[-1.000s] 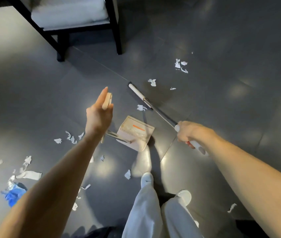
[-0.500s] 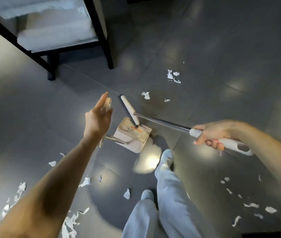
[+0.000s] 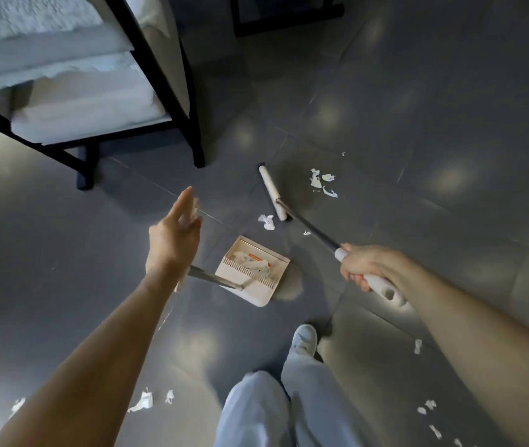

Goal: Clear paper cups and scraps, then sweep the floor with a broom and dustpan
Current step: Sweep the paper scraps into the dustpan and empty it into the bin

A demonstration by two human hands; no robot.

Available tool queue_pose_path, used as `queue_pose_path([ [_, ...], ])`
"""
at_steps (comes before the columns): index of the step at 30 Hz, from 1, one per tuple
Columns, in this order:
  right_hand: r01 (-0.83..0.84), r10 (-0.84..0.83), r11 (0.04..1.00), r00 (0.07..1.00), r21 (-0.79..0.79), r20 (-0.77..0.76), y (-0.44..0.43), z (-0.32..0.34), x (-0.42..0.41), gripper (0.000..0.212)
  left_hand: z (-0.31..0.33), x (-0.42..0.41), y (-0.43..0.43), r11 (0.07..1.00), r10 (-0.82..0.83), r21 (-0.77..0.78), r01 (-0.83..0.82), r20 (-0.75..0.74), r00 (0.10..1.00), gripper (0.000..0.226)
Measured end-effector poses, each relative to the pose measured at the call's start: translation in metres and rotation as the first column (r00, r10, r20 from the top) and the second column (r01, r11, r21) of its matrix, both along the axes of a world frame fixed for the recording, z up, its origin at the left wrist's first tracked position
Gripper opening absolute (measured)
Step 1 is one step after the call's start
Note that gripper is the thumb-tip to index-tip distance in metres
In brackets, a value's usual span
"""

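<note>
The white-headed broom (image 3: 272,193) has swung off the beige plastic dustpan (image 3: 258,293) — right hand (image 3: 364,264) grips it; left hand (image 3: 172,243) straight-fingered, its contact hidden

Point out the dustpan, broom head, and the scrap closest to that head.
dustpan (image 3: 258,294): head view, bare lower panel.
broom head (image 3: 272,192): head view, middle of the bar.
scrap (image 3: 266,221): head view, its centre.

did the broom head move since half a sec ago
Yes: the broom head has swung away from the dustpan, out toward the scrap cluster.
</note>
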State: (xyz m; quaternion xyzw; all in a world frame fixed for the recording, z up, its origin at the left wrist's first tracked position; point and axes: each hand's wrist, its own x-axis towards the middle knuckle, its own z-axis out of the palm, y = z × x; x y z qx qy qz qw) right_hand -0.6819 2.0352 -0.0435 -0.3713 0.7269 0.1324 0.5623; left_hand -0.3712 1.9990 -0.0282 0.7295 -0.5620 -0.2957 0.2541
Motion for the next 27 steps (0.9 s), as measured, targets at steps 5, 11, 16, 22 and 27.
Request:
queue_pose_path([
  [5, 0.018, -0.037, 0.983, 0.995, 0.183, 0.098, 0.003, 0.01, -0.004, 0.066, 0.006, 0.014, -0.028, 0.996, 0.06, 0.07, -0.058, -0.033, 0.998, 0.046],
  [11, 0.206, -0.23, 0.957, 0.968, 0.206, 0.1, 0.023, 0.044, -0.024, 0.065, 0.013, 0.016, -0.044, 0.994, -0.075, 0.074, 0.079, -0.059, 0.995, 0.048],
  [16, 0.271, -0.279, 0.957, 0.958, 0.099, 0.071, 0.028, 0.058, -0.032, 0.061, 0.014, 0.023, -0.033, 0.979, -0.17, 0.087, 0.183, -0.136, 0.976, 0.051],
  [22, 0.351, -0.35, 0.937, 0.935, 0.004, -0.057, 0.027, 0.053, -0.036, 0.047, 0.014, 0.012, -0.051, 0.956, -0.274, 0.076, 0.285, -0.127, 0.953, 0.051],
  [27, 0.348, -0.345, 0.935, 0.937, 0.067, -0.045, 0.019, 0.035, -0.016, 0.034, 0.01, -0.027, -0.072, 0.896, -0.442, 0.075, 0.438, 0.043, 0.896, 0.049],
])
